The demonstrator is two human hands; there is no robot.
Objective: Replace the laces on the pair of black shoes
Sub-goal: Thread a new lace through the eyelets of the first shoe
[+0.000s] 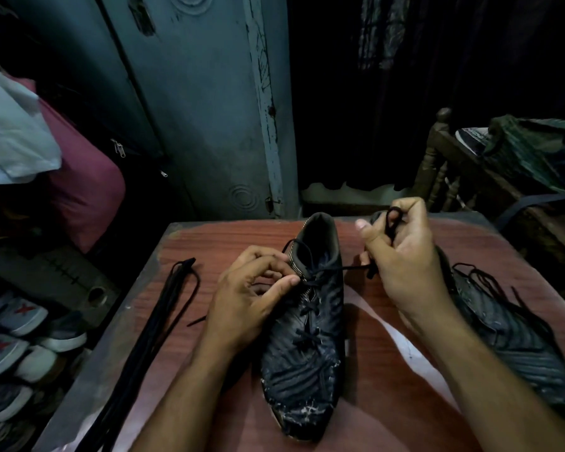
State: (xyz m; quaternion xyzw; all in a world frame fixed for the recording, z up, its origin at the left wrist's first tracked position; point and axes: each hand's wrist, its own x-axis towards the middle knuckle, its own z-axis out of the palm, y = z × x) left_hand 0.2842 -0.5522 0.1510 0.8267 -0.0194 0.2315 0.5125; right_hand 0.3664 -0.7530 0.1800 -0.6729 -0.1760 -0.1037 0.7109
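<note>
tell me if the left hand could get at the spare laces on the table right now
Probably yes: the spare laces lie uncovered just left of the left hand, though it is pinching the lace at the shoe.

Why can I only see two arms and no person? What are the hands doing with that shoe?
The camera sits on the person's head and looks down, so you see only their own arms and hands, as if through their eyes.

In front of them is a reddish table. In the middle lies a worn black shoe with a black lace threaded through it. The left hand pinches the lace near the shoe's top. The right hand has its fingers curled round the lace's other end, pulled out to the side.

A second black shoe lies on the right, partly behind that arm, with loose laces on it. On the table's left side lies a bundle of long black laces.
</note>
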